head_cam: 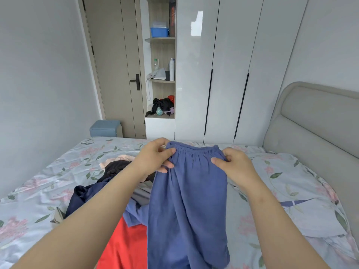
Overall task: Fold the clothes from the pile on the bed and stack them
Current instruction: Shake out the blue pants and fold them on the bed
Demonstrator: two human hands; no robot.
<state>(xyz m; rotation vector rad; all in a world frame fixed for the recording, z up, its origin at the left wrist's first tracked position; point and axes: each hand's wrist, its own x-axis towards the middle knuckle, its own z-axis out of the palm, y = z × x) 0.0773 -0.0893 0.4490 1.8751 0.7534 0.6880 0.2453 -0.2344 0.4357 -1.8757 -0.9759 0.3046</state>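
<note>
On the left of the bed [38, 191] the pile [108, 191] lies loose on the flowered sheet: a peach piece at the back, black and navy cloth in the middle, a red garment [124, 247] nearest the person. It sits just beside their reach, which I take to be so each piece can be drawn straight out.

The left hand [153, 160] pinches one end of the elastic waistband of the blue trousers [186, 200], thumb on the near side and fingers curled behind. The trousers hang from that band in the air above the bed, and the lower cloth drapes down over the red garment. Holding them high by the waist looks meant to let the legs fall straight and the seams line up before the first fold.

The right hand [235, 166] grips the other end of the band the same way, keeping it taut and level.

Right of that the sheet lies flatter, a likely place to lay them. I can pick out no folded stack.
</note>
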